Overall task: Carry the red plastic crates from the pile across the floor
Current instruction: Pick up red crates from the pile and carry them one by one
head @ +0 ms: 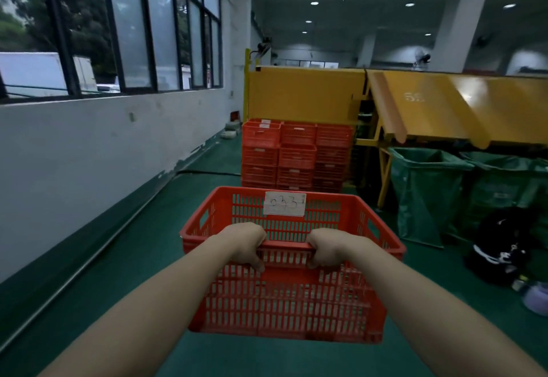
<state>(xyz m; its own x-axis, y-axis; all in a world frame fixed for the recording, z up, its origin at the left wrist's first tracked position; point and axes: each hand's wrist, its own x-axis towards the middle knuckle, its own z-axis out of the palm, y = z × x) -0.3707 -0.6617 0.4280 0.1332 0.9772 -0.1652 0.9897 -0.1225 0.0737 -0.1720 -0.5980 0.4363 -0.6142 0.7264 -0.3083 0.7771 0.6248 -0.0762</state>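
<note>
**Red crate tagged 033, gripped at the near rim**

Its walls are moulded plastic pierced by rows of narrow upright slots, with a thick solid rim and a handle cut-out in each short side. A white paper label stuck to the top of the far wall carries the handwritten digits "033". The left hand and right hand sit side by side on the near rim. Each has its fingers wrapped over the edge and its thumb down on the outer wall, clamped on the plastic. The crate hangs from them, raised off the smooth green floor.

Ahead stands the pile of matching red crates, three columns wide and several high. Some bear small pale labels too blurred to read. Behind and to the right of it, a sloping yellow sheet-metal chute shows pale painted numerals beginning with 5; the rest is too blurred to read. Below the chute stand green woven sacks with open mouths. Along the left runs a scuffed white painted wall under dark-framed windows.
</note>
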